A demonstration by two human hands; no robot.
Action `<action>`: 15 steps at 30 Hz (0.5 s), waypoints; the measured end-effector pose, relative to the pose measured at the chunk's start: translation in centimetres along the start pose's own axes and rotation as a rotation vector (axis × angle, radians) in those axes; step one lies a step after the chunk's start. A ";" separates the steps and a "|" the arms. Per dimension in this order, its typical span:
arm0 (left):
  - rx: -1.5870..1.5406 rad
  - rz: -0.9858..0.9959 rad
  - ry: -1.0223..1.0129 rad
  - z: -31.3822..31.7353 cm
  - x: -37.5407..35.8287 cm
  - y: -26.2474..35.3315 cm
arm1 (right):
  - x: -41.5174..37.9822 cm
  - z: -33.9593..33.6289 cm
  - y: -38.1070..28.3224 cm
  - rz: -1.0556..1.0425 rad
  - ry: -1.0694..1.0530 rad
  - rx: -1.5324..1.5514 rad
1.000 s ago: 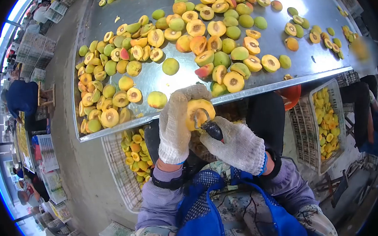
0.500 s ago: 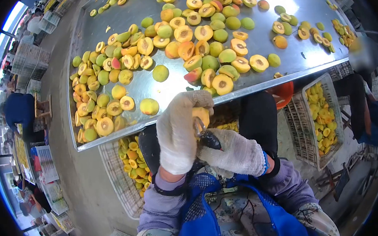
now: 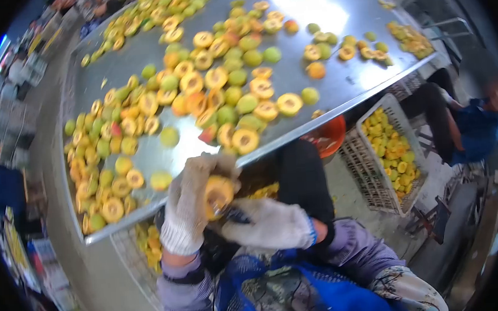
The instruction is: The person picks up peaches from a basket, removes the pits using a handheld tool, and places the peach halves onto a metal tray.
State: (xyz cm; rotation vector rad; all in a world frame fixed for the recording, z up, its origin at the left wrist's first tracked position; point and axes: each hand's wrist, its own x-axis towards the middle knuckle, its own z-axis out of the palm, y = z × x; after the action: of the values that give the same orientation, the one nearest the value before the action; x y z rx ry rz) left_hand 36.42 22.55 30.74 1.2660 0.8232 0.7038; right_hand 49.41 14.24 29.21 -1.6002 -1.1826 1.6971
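Note:
My left hand point(image 3: 184, 203), in a white knit glove, is closed around a halved yellow peach point(image 3: 219, 192) with its cut face turned toward me. Fingers of my right hand point(image 3: 277, 223), gloved as well, wrap a small tool with a dark handle point(image 3: 237, 215). The tool's metal end is at the lower edge of the peach half; blur hides its exact shape. Both hands are above my lap, just in front of the metal table point(image 3: 293, 134). Many peach halves point(image 3: 245, 139) lie on that table, some cut side up and others skin side up.
Below the table's edge at right are a red bucket point(image 3: 333, 135) and a plastic crate point(image 3: 371, 173) of peach pieces. Another crate point(image 3: 135, 267) stands by my left leg. A person point(image 3: 477, 122) sits at far right. Stacked crates point(image 3: 10, 126) line the left side.
The view has swung, so table and hands appear farther left. The peach half now shows its cut face more fully to me. Both hands keep their holds.

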 end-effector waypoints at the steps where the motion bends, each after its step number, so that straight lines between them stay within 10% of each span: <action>1: -0.106 -0.010 0.013 0.2 -0.2 -0.2 | -1.0 -1.4 -3.1 0.224 -0.125 0.039; 6: 0.147 0.318 0.037 0.2 -1.8 -2.1 | -0.8 -0.5 -0.2 -0.161 -0.048 0.077; 9: 0.178 0.310 -0.134 -1.0 -1.6 -0.8 | -1.3 -0.5 -1.1 0.045 -0.166 0.058; 15: -0.148 -0.202 -0.295 -1.7 -0.2 -1.1 | -0.8 -0.2 0.2 0.052 -0.190 0.085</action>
State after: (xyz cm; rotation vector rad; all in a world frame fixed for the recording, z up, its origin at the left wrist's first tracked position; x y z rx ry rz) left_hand 34.93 23.08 29.48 1.1024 0.6330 0.3961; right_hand 49.76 13.46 29.45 -1.4566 -1.1495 1.9418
